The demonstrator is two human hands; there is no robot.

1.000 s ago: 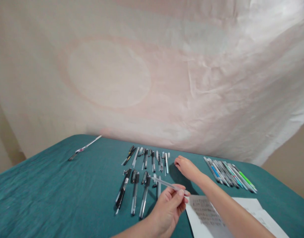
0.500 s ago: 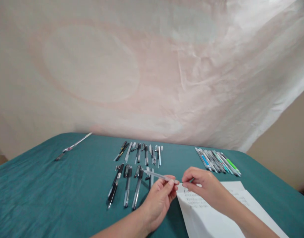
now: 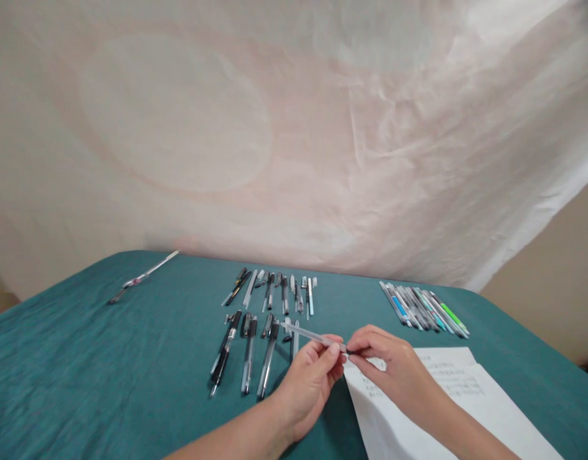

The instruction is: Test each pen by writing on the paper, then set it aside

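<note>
My left hand (image 3: pixel 313 380) is closed around a translucent pen barrel (image 3: pixel 306 332), which slants up to the left between thumb and fingers. At the barrel's right end, my right hand (image 3: pixel 394 361) pinches a small dark pen part (image 3: pixel 349 351). Fingertips partly cover this piece, so I cannot tell whether it is seated in the barrel. Just left of my hands, a front row of taken-apart pens includes a black-topped clear pen (image 3: pixel 268 361) and a black pen (image 3: pixel 222 361), with loose caps beside them. White paper sheets (image 3: pixel 404 428) with handwriting lie under my right hand.
Behind the front row is a second row of dismantled pens (image 3: pixel 270 292). Several pens with grey, blue and green parts (image 3: pixel 423 310) lie side by side at the right. A long thin pen-like item (image 3: pixel 145 276) rests far left on the green tablecloth (image 3: pixel 107 370).
My right hand has moved slightly left, closing the gap to the barrel's end, where a dark piece now shows at its fingertips. My left hand keeps its hold; the view has shifted slightly.
</note>
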